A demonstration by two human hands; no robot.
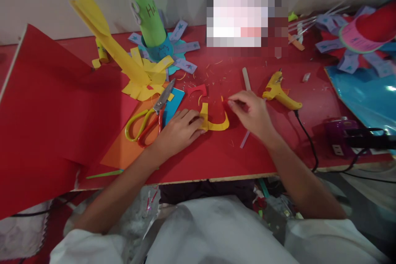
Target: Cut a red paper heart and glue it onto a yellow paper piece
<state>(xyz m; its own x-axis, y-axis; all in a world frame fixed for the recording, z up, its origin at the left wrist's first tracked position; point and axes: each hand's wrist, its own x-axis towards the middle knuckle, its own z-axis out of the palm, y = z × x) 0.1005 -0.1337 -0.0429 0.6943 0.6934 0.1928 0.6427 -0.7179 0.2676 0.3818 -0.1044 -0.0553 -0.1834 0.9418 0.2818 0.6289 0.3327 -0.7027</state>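
A yellow paper strip (219, 126), bent into a U shape, stands on the red table in front of me. My left hand (182, 128) grips its left end between thumb and fingers. The fingers of my right hand (252, 113) are pinched on a small red paper piece (226, 103) against the strip's right end; fingertips partly cover it. Just behind the strip lies a red paper scrap (197, 90) with a curved cut-out. Scissors (151, 117) with yellow and red handles rest left of my left hand, blades apart, over orange paper (119, 152) and blue paper (173, 105).
A yellow glue gun (281, 93) lies to the right, its cord running over the table's front edge. Behind stand a yellow paper model (123, 60) and a green paper tube (148, 16). A wooden stick (246, 78) and a purple box (342, 132) are at right.
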